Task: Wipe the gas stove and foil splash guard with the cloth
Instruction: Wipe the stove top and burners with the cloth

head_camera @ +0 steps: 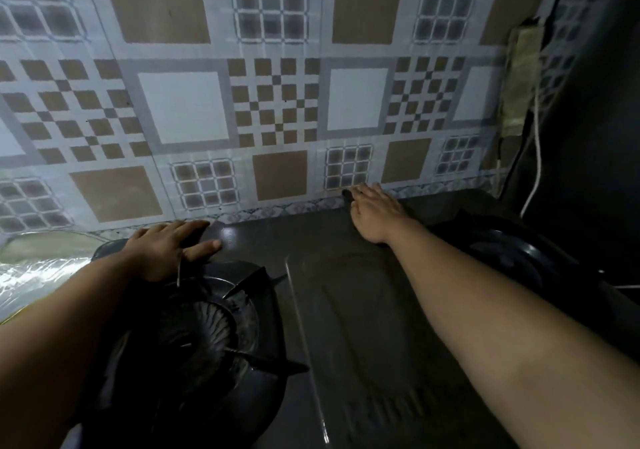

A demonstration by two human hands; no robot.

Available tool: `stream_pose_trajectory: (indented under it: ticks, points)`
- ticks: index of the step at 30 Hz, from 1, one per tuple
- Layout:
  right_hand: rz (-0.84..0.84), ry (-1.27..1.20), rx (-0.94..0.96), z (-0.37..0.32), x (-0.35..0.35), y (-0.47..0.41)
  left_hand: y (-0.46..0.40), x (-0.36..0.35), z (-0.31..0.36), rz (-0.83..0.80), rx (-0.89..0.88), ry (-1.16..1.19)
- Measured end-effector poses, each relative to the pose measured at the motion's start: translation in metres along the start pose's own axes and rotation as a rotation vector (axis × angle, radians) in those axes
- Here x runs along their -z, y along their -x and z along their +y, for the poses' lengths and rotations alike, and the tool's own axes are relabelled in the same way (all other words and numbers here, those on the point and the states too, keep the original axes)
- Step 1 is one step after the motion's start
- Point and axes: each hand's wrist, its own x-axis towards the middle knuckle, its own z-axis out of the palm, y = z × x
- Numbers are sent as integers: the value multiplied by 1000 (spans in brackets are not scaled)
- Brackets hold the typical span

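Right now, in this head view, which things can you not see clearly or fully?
- Cloth: only a dark bit shows past the right hand; the hand covers the rest.
- Right burner: dim, partly behind the right forearm.
- Left burner: partly hidden by the left hand and forearm.
- Foil splash guard: cut off by the left edge.

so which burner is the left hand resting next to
The near-left burner with the spiky pan support; the left hand lies flat just behind it. The other burner sits far right, beyond the right forearm.
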Motion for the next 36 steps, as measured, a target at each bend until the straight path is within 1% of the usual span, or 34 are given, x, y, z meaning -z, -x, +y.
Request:
stream_pose_trajectory:
  ticks: [3,5,8,11,14,18,23,26,31,36]
  points:
    - [48,8,-179,28,3,-6,-3,-2,-3,20,1,0]
    - [81,17,-318,35,3,-9,-5,-4,-5,28,1,-1]
    - [75,1,-491,36,6,-18,-6,-4,-5,29,-1,2]
    - [43,-14,-625,48,14,-27,-5,-4,-5,39,-12,-8]
    - [46,-31,-733,72,20,-34,-6,-5,-6,68,-25,-8]
    - [57,-123,-862,94,25,-43,-3,-3,-1,74,-30,-19]
    - [73,-128,-892,93,21,-49,1,2,5,36,-23,-28]
    - [44,-103,-873,81,19,-45,1,2,4,26,-24,-29]
    - [12,-98,-767,50,15,-28,0,1,3,26,-31,-25]
    - [49,-95,-575,-1,2,-2,1,1,2,15,-38,-40]
